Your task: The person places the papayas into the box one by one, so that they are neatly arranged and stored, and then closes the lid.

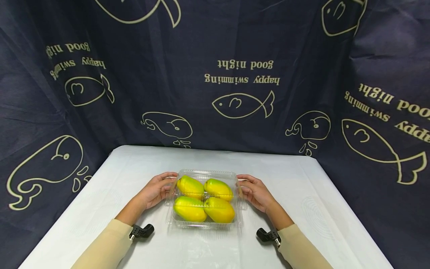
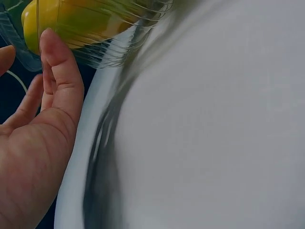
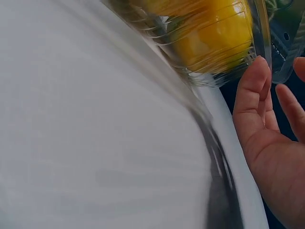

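A clear plastic clamshell box [image 1: 208, 223] sits between both hands over the middle of the white table, with several yellow-green mangoes [image 1: 190, 209] inside in two rows. At its left side is my left hand [image 1: 156, 191], its loosely bent fingers touching the box's edge. My right hand [image 1: 256, 192] mirrors it on the right side. In the left wrist view, a fingertip [image 2: 49, 40] meets the box's ridged side near the rim. A right fingertip [image 3: 259, 67] likewise meets the rim in the right wrist view. Clear, overlapping plastic hides how the lid sits.
The white-covered table [image 1: 289, 179] extends around the box. Behind it and along both sides hangs a dark blue curtain [image 1: 201, 48] printed with fish and whales. Black wrist mounts [image 1: 142, 231] project inward beside both sleeves.
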`<state>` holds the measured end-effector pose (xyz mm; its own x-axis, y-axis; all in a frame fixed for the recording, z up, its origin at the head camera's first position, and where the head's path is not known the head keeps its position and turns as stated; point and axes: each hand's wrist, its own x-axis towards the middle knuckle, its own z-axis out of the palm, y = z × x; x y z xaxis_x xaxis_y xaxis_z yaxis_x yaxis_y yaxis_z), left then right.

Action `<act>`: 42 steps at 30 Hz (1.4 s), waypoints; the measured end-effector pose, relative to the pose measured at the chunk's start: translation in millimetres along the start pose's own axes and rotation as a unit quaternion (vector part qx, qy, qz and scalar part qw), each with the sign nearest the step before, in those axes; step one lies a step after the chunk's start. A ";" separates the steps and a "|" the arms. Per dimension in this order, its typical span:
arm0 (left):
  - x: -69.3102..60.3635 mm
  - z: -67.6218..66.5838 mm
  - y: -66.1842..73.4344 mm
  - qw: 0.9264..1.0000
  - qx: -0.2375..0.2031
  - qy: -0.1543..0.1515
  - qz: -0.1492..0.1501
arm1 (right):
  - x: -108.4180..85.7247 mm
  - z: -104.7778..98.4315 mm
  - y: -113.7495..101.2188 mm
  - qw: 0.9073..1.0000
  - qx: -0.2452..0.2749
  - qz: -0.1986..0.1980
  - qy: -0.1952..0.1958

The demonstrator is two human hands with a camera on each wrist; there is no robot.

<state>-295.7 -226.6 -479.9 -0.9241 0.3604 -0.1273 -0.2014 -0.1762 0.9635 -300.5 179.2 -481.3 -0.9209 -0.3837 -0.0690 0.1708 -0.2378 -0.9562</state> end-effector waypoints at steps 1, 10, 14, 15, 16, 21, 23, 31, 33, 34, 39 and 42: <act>-0.8 -0.2 -0.2 1.000 0.001 -0.003 0.000 | -0.9 0.3 -0.3 1.000 0.002 0.000 0.000; -9.9 0.7 -1.0 1.000 0.021 -0.014 -0.017 | -6.3 3.8 -2.6 1.000 -0.003 0.021 0.017; -12.9 0.5 -1.2 0.999 0.021 -0.025 -0.016 | -9.2 5.3 -4.2 0.999 -0.028 0.031 0.026; -13.5 0.6 -1.3 0.999 0.021 -0.026 -0.015 | -10.1 5.7 -4.5 0.998 -0.032 0.035 0.030; -14.1 0.6 -1.5 0.999 0.022 -0.030 -0.014 | -10.9 5.8 -4.6 0.998 -0.038 0.037 0.030; -18.4 1.1 -1.4 0.999 0.024 -0.038 -0.016 | -15.7 6.7 -5.3 0.997 -0.050 0.046 0.029; -20.3 1.4 -1.4 0.999 0.025 -0.041 -0.018 | -18.0 7.4 -5.7 0.997 -0.053 0.050 0.029; -30.7 5.4 -1.5 0.998 0.032 -0.045 -0.027 | -30.3 12.9 -8.0 0.997 -0.052 0.062 0.018; -34.0 6.0 -1.7 0.998 0.033 -0.052 -0.028 | -33.9 14.7 -9.3 0.996 -0.050 0.067 0.017; -35.9 6.5 -1.6 0.998 0.033 -0.055 -0.029 | -35.8 15.4 -9.8 0.996 -0.051 0.069 0.015; -45.1 7.9 -1.4 0.996 0.032 -0.072 -0.033 | -44.2 17.5 -10.9 0.996 -0.059 0.073 0.005; -49.8 8.6 -1.2 0.996 0.024 -0.079 -0.039 | -48.9 18.8 -10.9 0.995 -0.062 0.073 -0.005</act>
<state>-246.6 -236.4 -472.6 -0.8423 0.5124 -0.1674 -0.2514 -0.0987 0.9628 -250.7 183.8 -462.2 -0.8859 -0.4148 -0.2077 0.2571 -0.0662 -0.9641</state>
